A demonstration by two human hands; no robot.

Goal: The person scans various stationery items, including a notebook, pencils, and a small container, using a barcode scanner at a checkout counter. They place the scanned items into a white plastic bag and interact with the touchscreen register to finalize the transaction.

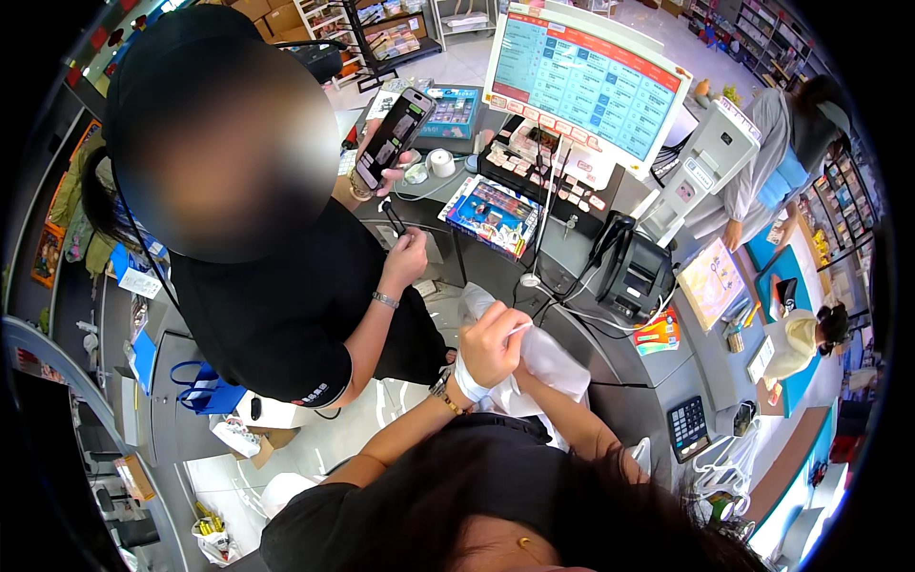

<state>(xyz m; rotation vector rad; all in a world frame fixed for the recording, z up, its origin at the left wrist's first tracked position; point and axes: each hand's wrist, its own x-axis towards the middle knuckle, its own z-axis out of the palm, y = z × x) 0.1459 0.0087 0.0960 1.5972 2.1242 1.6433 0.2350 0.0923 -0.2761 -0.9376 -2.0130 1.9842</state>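
My left hand is raised in front of my chest, its fingers closed on a thin white strip of a plastic bag. A white band wraps that wrist, beside a beaded bracelet. The translucent white bag hangs under and to the right of this hand. My right forearm reaches up to the bag, where my right hand is mostly hidden behind the plastic and the left hand. Its fingers do not show.
A co-worker in black stands at left, holding a smartphone. The curved counter carries a monitor, a boxed toy set, a receipt printer, cables and a calculator. White hangers lie at right. Two people are beyond the counter.
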